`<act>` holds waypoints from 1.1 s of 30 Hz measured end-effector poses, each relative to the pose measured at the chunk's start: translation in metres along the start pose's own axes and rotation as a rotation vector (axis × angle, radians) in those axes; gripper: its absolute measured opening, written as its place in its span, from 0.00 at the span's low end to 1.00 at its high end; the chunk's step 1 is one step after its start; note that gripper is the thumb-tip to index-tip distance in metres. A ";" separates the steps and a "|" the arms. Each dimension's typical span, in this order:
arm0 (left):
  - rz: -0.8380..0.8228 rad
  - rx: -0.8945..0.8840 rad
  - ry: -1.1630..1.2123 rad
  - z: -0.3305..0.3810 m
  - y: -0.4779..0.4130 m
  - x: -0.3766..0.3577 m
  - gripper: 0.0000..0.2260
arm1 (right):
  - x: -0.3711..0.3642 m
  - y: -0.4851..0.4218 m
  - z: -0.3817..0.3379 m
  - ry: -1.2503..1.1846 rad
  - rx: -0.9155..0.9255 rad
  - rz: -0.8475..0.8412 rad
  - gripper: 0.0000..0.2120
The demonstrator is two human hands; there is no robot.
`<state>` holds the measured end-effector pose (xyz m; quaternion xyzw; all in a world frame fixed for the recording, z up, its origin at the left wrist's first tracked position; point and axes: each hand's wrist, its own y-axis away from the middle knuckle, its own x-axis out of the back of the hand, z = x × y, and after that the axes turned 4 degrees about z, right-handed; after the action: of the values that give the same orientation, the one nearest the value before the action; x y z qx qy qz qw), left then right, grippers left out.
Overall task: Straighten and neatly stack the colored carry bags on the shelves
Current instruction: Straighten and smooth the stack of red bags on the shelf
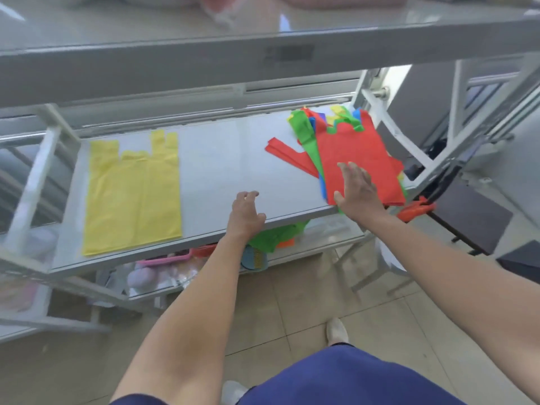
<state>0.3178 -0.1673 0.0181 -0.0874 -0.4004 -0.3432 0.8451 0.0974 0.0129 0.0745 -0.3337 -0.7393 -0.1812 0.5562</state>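
Two bare hands are seen at the front edge of a smooth grey metal shelf (pixel 222 171). One yellow bag (pixel 134 197), of thin matte non-woven fabric with faint fold creases, is laid flat near the shelf's left edge, with its two strap handles pointed toward the back edge. Toward the right edge a loose, fanned pile is spread, topped by a red bag (pixel 350 150) of the same cloth; a green bag (pixel 306 138) and a strip of a blue bag (pixel 322 185) are exposed beneath it, and the pile overhangs the front right corner.

The right hand (pixel 358 191) is laid on the red bag near the front right corner, with its fingers straight and splayed wide and nothing grasped. The left hand (pixel 245 214) is held at the middle of the front edge, with its fingers loosely curled and nothing held.

More green fabric (pixel 274 236) is bunched on the lower shelf. Beige square floor tiles (pixel 292 302) are seen below.
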 end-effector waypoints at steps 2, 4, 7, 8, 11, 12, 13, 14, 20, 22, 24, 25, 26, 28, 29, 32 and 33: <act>-0.025 -0.017 0.009 0.030 -0.009 -0.029 0.29 | 0.006 -0.006 0.043 0.038 0.007 -0.016 0.35; -0.035 -0.035 0.011 0.063 -0.023 -0.059 0.29 | 0.013 -0.019 0.087 0.053 0.012 -0.025 0.35; -0.042 -0.028 0.011 0.113 -0.049 -0.105 0.30 | 0.017 -0.050 0.150 0.006 -0.067 -0.037 0.35; -0.045 -0.017 0.008 0.130 -0.059 -0.121 0.30 | 0.015 -0.063 0.169 -0.029 -0.111 -0.049 0.35; 0.045 -0.008 -0.043 0.177 -0.092 -0.164 0.29 | 0.007 -0.105 0.211 -0.149 -0.208 -0.109 0.35; 0.094 -0.004 -0.068 0.190 -0.102 -0.175 0.29 | 0.004 -0.116 0.220 -0.177 -0.231 -0.142 0.35; 0.125 0.016 -0.086 0.201 -0.111 -0.184 0.27 | 0.000 -0.125 0.228 -0.195 -0.249 -0.170 0.35; 0.129 0.047 -0.105 0.210 -0.120 -0.191 0.26 | -0.004 -0.132 0.235 -0.202 -0.258 -0.197 0.34; 0.028 0.259 -0.193 0.217 -0.163 -0.210 0.14 | -0.017 -0.155 0.265 -0.201 -0.225 -0.346 0.30; 0.079 0.298 -0.185 0.218 -0.171 -0.211 0.12 | -0.020 -0.161 0.272 -0.187 -0.201 -0.367 0.28; 0.129 0.326 -0.179 0.219 -0.178 -0.212 0.12 | -0.023 -0.168 0.276 -0.165 -0.163 -0.358 0.27; 0.158 0.325 -0.181 0.218 -0.181 -0.212 0.13 | -0.024 -0.172 0.276 -0.163 -0.147 -0.342 0.26; 0.188 0.315 -0.190 0.217 -0.185 -0.213 0.14 | -0.025 -0.176 0.276 -0.165 -0.138 -0.323 0.25; 0.258 0.284 -0.172 0.218 -0.190 -0.215 0.22 | -0.027 -0.182 0.277 -0.176 -0.135 -0.295 0.22; 0.289 0.283 -0.109 0.219 -0.191 -0.216 0.27 | -0.029 -0.183 0.278 -0.189 -0.139 -0.288 0.22; 0.311 0.395 0.116 0.228 -0.197 -0.216 0.32 | -0.032 -0.187 0.282 -0.300 -0.172 -0.241 0.23; 0.295 0.441 0.172 0.228 -0.201 -0.215 0.27 | -0.031 -0.188 0.282 -0.383 -0.208 -0.207 0.24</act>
<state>-0.0489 -0.1117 -0.0141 0.0708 -0.3751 -0.1270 0.9155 -0.2267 0.0503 -0.0240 -0.3397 -0.8388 -0.2457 0.3472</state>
